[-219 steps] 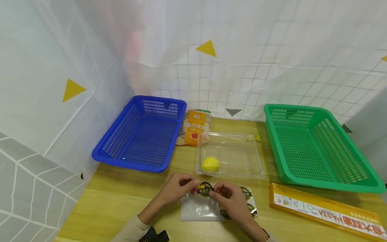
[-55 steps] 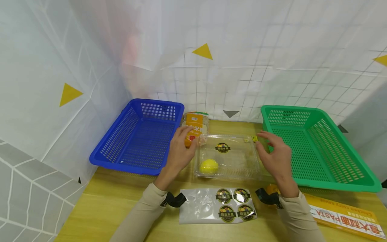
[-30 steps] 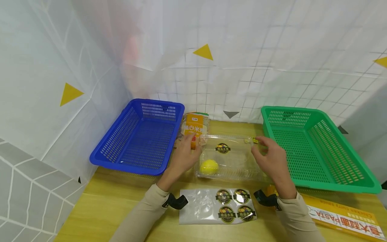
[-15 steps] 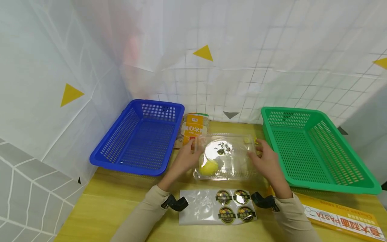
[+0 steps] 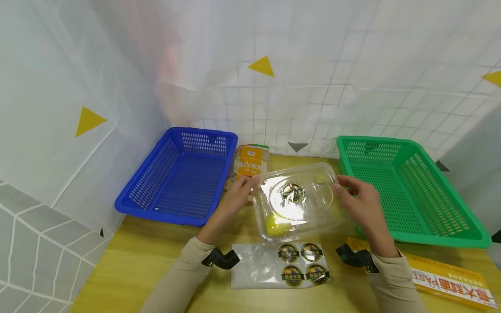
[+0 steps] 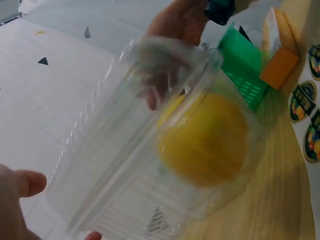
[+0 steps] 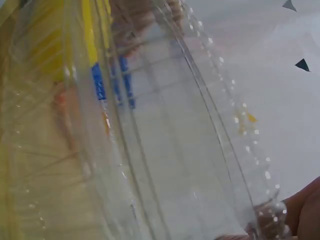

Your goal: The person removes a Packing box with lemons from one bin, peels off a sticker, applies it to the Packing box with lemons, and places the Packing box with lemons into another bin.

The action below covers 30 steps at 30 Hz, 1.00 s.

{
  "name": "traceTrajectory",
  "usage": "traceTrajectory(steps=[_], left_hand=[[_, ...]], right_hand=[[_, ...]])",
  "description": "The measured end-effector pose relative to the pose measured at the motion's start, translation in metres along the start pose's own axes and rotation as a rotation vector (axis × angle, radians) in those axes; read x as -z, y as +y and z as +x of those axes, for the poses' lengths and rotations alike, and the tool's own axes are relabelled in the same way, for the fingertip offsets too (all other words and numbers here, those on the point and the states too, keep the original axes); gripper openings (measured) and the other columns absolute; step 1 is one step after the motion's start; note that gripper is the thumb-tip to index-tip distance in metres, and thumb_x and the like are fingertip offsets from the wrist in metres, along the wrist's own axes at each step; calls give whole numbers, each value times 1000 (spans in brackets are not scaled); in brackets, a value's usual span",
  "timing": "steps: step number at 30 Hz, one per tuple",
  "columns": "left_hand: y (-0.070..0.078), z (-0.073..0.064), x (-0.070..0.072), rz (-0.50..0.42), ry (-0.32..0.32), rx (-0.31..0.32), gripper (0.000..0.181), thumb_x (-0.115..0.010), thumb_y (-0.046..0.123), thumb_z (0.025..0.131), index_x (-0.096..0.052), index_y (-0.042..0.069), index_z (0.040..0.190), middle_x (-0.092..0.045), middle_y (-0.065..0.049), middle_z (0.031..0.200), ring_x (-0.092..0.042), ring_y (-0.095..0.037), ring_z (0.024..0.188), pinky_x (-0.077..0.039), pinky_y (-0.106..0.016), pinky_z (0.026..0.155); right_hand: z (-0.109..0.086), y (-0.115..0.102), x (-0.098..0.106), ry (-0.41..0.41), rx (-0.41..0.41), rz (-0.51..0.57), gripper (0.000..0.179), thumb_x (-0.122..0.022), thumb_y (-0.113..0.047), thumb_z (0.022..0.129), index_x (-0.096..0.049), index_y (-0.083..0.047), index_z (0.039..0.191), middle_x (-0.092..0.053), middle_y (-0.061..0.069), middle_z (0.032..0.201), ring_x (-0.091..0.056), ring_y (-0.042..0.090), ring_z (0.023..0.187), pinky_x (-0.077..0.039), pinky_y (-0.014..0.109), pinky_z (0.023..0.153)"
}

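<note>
A clear plastic clamshell box [image 5: 313, 208], its lid down, hangs tilted above the table between my two hands. My left hand [image 5: 232, 199] grips its left edge, and my right hand [image 5: 364, 203] grips the right edge. On the lid sits a round black fruit sticker [image 5: 292, 192], partly washed out by glare. Inside, a yellow fruit [image 5: 277, 224], possibly a lemon, lies at the near left corner. The left wrist view shows the fruit [image 6: 205, 142] large through the plastic. In the right wrist view the box wall [image 7: 165, 150] is blurred and fills most of the picture.
A sheet of several round stickers [image 5: 254, 265] lies in front of the box. The blue basket [image 5: 156, 215] stands left, the green basket [image 5: 426, 241] right. An orange food bag [image 5: 250, 163] is behind, and a yellow pasta box [image 5: 450, 280] lies near right.
Earlier my hands held a sticker over the sheet; then it appeared on the lid. My hands closed in on the box sides, gripped them, and the box has risen and tilted.
</note>
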<state>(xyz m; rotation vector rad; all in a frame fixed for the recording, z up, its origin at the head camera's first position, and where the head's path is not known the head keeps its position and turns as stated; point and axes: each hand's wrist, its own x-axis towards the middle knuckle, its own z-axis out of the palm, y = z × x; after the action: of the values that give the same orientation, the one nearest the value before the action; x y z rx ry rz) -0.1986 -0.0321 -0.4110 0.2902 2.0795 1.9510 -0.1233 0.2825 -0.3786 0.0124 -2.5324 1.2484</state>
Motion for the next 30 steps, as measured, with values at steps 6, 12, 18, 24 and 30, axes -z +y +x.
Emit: traceTrajectory(steps=[6,12,18,24,30], left_hand=[[5,-3,8,-98,-255,127,62,-50,50,106,-50,1,144,-56,-19,133,-63,-36,110,-59,-52,85],[7,-6,11,-118,-406,143,71,-55,50,103,-49,-8,144,-61,-19,125,-69,-29,97,-61,-49,81],[7,-8,14,-187,-428,107,59,-54,35,105,-53,-11,141,-64,-16,119,-68,-24,94,-61,-46,81],[13,-9,16,-267,-363,88,52,-55,37,102,-55,-4,134,-63,-12,115,-68,-25,93,-61,-47,82],[15,-9,16,-328,-322,43,61,-58,43,99,-49,0,142,-54,-17,125,-66,-28,93,-60,-48,83]], right_hand=[[0,-2,8,-80,-7,61,44,-61,-28,108,-61,1,142,-67,22,127,-64,5,90,-59,28,65],[0,-2,14,-115,-76,92,50,-59,-37,108,-61,-3,143,-66,21,130,-65,15,99,-59,28,70],[0,-3,21,-79,-92,100,49,-61,-37,107,-63,-2,141,-69,7,126,-65,6,95,-57,24,72],[-4,10,38,94,-60,98,39,-61,-29,107,-68,-3,135,-70,-15,111,-66,8,97,-56,17,74],[-22,38,60,264,-121,-65,32,-63,-29,106,-74,-10,129,-66,-24,102,-63,1,83,-48,15,65]])
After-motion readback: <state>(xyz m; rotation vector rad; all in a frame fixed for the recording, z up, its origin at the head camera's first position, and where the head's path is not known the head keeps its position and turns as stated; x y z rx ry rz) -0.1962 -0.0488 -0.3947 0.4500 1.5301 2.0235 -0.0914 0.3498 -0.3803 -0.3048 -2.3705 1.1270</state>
